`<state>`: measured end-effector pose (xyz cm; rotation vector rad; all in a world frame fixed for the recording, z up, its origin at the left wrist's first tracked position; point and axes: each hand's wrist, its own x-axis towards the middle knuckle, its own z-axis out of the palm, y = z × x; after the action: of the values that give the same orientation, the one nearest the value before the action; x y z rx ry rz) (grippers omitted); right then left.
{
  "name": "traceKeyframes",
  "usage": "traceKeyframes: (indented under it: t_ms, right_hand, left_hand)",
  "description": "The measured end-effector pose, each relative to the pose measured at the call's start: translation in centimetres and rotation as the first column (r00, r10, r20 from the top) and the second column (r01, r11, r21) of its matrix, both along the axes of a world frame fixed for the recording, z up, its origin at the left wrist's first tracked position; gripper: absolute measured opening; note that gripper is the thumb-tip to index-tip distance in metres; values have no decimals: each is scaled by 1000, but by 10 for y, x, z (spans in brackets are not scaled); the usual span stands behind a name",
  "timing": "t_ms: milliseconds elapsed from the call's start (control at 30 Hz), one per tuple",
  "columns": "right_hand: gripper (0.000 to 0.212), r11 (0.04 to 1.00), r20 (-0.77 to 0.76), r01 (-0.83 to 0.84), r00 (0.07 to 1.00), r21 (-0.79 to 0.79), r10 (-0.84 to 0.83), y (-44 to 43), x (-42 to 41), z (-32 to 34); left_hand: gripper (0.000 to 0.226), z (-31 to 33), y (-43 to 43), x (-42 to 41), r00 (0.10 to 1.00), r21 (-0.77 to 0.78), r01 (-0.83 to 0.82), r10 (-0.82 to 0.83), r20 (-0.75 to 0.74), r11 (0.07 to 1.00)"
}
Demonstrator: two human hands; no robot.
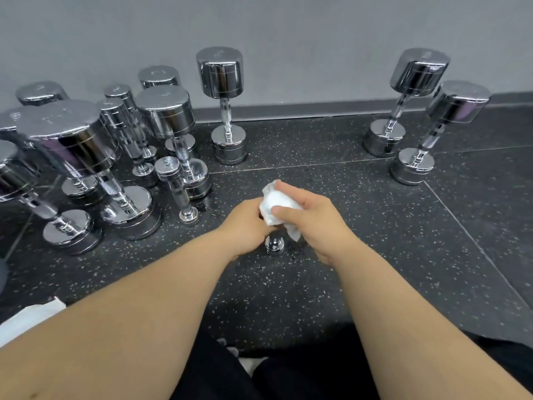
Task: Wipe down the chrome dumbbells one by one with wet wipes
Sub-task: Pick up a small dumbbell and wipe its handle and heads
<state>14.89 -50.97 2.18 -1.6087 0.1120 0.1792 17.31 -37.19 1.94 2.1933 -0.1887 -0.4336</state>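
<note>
Chrome small dumbbell [274, 246] stood upright on the speckled floor [346, 284] between both hands; probably light, rigid, slick when wet. Left hand [245, 223] looked curled round its shaft, the safest hold, while the right hand [314, 217] clamped a soft wet wipe [274, 203] over its top head.

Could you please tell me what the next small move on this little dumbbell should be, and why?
Probably slide the wet wipe down toward the bottom end. The right hand has it bunched over the top of the small dumbbell, which the left hand seems to steady, while its lower head shows bare chrome.
</note>
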Motion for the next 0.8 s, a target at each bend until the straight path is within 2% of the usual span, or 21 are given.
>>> traceKeyframes:
  t_ms: [133,300,400,567,633,700,733,800]
  right_hand:
    - [40,997,-1,35,999,62,-35,2,4,-4]
    - [12,958,-93,91,993,272,-67,9,13,-7]
    - [20,971,-69,120,992,207,-108,8,14,-8]
    - [29,973,-78,54,996,225,-37,8,12,-10]
    - [23,984,-53,84,996,155,-76,10,13,-8]
    - [14,984,-28,148,989,100,-146,12,12,-5]
    - [16,979,-29,184,983,92,-182,12,11,-4]
    - [26,967,-40,240,971,85,-237,16,6,-5]
  left_hand:
    - [15,-1,-1,3,1000,18,1,-1,0,1000]
    - [18,-6,0,2,1000,-53,10,-11,-23,999]
    - [15,-7,1,2,999,-90,-9,6,-31,996]
    - [17,-7,3,3,999,-60,-28,27,-19,998]
    - [20,-8,3,4,999,-69,-42,42,-11,997]
    - [11,-9,2,3,999,-115,-45,43,-21,992]
    - [6,-8,1,3,999,-136,-50,47,-27,989]
    - [15,-9,0,3,998,-150,-69,67,-18,986]
